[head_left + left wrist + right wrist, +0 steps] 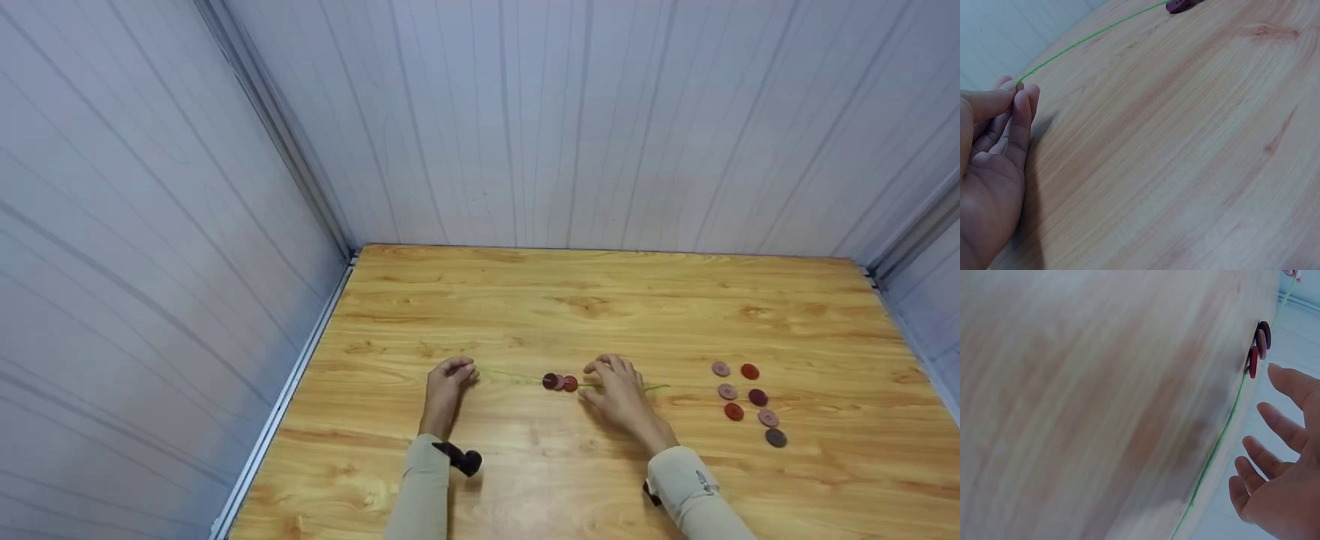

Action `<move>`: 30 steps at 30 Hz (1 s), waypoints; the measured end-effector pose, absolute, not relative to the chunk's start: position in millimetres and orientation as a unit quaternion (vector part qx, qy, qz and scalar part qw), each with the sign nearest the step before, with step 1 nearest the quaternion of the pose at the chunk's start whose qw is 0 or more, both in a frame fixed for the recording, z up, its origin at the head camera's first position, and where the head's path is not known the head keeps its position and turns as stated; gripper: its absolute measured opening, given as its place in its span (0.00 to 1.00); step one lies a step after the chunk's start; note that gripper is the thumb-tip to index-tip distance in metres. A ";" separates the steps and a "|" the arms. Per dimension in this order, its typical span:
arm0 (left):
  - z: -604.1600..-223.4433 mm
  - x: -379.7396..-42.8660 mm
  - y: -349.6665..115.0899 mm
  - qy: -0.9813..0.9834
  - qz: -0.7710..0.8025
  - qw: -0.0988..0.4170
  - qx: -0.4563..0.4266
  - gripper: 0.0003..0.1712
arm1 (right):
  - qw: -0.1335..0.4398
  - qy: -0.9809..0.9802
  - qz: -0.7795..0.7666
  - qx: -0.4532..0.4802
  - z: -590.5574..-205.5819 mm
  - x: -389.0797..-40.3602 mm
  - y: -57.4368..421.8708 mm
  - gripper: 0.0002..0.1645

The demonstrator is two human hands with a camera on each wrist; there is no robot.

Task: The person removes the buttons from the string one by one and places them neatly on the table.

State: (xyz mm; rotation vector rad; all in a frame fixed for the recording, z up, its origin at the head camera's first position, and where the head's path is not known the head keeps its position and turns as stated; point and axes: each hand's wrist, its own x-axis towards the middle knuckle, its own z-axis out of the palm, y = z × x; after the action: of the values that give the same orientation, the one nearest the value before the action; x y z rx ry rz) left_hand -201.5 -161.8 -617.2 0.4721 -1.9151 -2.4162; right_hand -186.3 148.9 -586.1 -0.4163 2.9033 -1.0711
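Note:
Between thumb and fingertips my left hand (448,379) pinches one end of a thin green string (1089,37). Threaded on the string are a dark maroon button (550,381), a pink button (559,382) and a red button (571,384), overlapping in a row. My right hand (619,390) hovers just right of them, fingers spread and apart from the buttons in the right wrist view. Past the red button, the string's other part (1213,453) runs along the table beneath the right hand and comes out on its right.
On the wooden table (480,300), several loose buttons lie to the right, among them a red button (750,371), a pink button (721,368) and a grey button (776,437). Pale wall panels (525,127) enclose the table at the back and sides.

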 end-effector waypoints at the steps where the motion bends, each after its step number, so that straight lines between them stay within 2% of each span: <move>1: -617.3 -201.5 -161.7 -0.614 -0.774 0.010 0.152 0.10 | 0.012 0.930 -0.344 -0.133 -586.8 -186.9 148.0 0.21; 14: -616.7 -200.9 -162.4 -0.596 -0.789 -0.004 0.152 0.15 | 0.014 0.939 -0.311 -0.143 -591.4 -191.6 137.2 0.19; 30: -615.7 -201.5 -161.7 -0.604 -0.780 0.005 0.164 0.12 | 0.002 0.941 -0.296 -0.162 -594.0 -193.4 128.2 0.16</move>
State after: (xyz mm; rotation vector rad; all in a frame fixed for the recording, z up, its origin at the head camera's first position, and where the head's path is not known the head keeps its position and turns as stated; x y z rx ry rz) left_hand -201.5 -161.7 -615.7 0.5126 -1.8903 -2.4433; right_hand -193.4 128.2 -594.0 -0.5087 2.9539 -0.9283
